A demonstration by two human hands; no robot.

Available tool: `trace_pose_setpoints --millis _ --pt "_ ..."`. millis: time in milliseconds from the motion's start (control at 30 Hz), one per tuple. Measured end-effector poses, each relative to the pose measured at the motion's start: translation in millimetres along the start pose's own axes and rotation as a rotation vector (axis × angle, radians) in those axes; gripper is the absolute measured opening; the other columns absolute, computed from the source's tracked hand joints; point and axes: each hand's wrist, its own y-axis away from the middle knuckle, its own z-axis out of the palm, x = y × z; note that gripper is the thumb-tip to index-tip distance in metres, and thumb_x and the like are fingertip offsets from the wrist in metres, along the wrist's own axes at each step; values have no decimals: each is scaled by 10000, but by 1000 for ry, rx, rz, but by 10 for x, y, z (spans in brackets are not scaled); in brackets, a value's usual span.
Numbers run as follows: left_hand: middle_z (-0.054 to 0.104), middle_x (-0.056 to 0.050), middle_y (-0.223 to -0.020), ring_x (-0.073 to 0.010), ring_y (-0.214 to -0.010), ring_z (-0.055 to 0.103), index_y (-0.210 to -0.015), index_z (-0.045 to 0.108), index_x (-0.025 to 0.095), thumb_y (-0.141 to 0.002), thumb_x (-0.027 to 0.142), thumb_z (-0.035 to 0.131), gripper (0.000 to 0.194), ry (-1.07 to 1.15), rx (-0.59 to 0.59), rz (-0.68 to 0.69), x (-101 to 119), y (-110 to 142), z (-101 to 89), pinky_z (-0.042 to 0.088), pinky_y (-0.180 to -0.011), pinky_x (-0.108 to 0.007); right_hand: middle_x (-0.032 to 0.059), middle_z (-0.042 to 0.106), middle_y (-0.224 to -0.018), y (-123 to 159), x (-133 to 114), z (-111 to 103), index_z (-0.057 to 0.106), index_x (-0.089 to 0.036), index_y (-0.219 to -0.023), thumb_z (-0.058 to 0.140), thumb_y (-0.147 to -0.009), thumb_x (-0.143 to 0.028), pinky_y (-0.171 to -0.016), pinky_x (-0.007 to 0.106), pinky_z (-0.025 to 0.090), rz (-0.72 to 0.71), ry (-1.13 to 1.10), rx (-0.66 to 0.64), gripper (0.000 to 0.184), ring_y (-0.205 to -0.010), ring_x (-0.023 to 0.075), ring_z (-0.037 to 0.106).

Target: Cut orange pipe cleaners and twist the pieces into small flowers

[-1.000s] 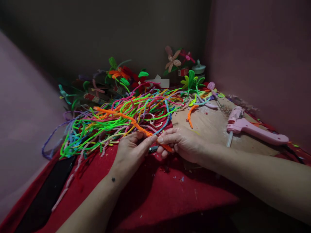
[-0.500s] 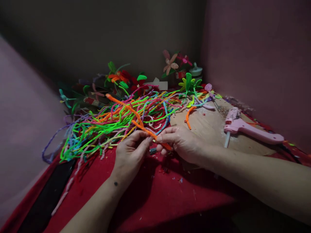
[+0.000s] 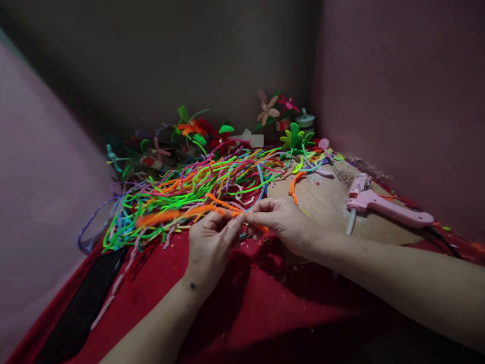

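Observation:
Both hands meet over the red cloth, pinching the same orange pipe cleaner. My left hand is closed on it with thumb and index finger. Right beside it, my right hand also pinches the orange stem, and a short end pokes out below its fingers. The long end runs left over the heap and is blurred by motion; a second orange length angles up and left from the pinch. Behind the hands spreads a tangled heap of coloured pipe cleaners. A small dark object under the fingers is mostly hidden.
A pink glue gun with a glue stick lies on a brown board at right. A curved orange piece rests on the board. Pipe-cleaner flowers and a lidded jar stand behind. A black flat object lies at left.
The long orange end has swung down and left, from pointing up and away to lying nearly level. Both hands keep their pinch close together. The view has shifted slightly.

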Motion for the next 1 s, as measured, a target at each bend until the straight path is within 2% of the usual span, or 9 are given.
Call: trace_pose_setpoints --millis 67,167,300,433,533,633,700,833,1000 --pt "577 19 -561 -100 -499 473 -649 645 173 -688 276 699 123 -67 48 114 -12 7 -24 378 -485 -210 6 590 -546 3 -42 14 587 -128 -590 634 -706 -186 -503 208 413 33 3 0 137 -484 74 516" --pt "627 0 -675 -133 -620 540 -734 687 202 -715 235 674 40 -185 42 313 -14 -16 -84 426 -607 -229 8 587 -530 -13 -111 20 573 -132 -571 611 -708 -147 -494 210 421 64 5 -29 143 -479 81 523" --pt "620 2 -754 -128 -707 555 -828 671 227 -783 186 606 89 -345 31 536 -37 -98 -178 427 -682 -222 7 585 -505 -69 -187 16 568 -130 -559 580 -700 -104 -502 220 431 18 40 -84 143 -445 78 507" --pt "574 -1 -799 -112 -710 543 -896 637 212 -802 150 593 121 -517 112 836 -51 -205 -273 432 -651 -216 17 603 -512 -136 -239 36 584 -119 -600 569 -697 -104 -496 226 433 26 93 -111 99 -432 85 510" --pt "549 -24 -798 -123 -692 519 -923 665 187 -809 185 597 132 -781 175 1023 25 -291 -351 408 -581 -222 17 602 -503 -179 -246 52 582 -116 -590 571 -688 -102 -481 216 420 21 75 -136 100 -428 83 510" --pt "552 -44 -756 -164 -710 493 -825 689 192 -829 248 573 129 -1064 95 1104 157 -376 -408 402 -590 -265 16 603 -500 -213 -218 39 584 -116 -577 583 -677 -112 -472 211 418 19 33 -146 100 -419 80 505" --pt "569 -54 -750 -192 -751 488 -773 686 198 -836 265 560 156 -1147 -7 1140 229 -424 -419 413 -635 -301 18 607 -502 -228 -192 12 585 -117 -576 584 -671 -106 -481 217 429 23 25 -157 95 -420 82 511" --pt "625 -66 -853 -195 -823 530 -830 676 194 -855 255 535 155 -1026 -159 1113 253 -462 -401 430 -697 -325 20 612 -507 -238 -154 -58 605 -118 -609 594 -679 -113 -479 224 431 35 41 -166 71 -417 84 511" --pt "665 -39 -819 -164 -756 562 -868 676 208 -849 231 548 131 -901 -265 1019 200 -407 -407 429 -689 -315 17 606 -507 -202 -132 -80 621 -109 -631 611 -684 -118 -459 223 416 85 73 -190 55 -417 88 514"
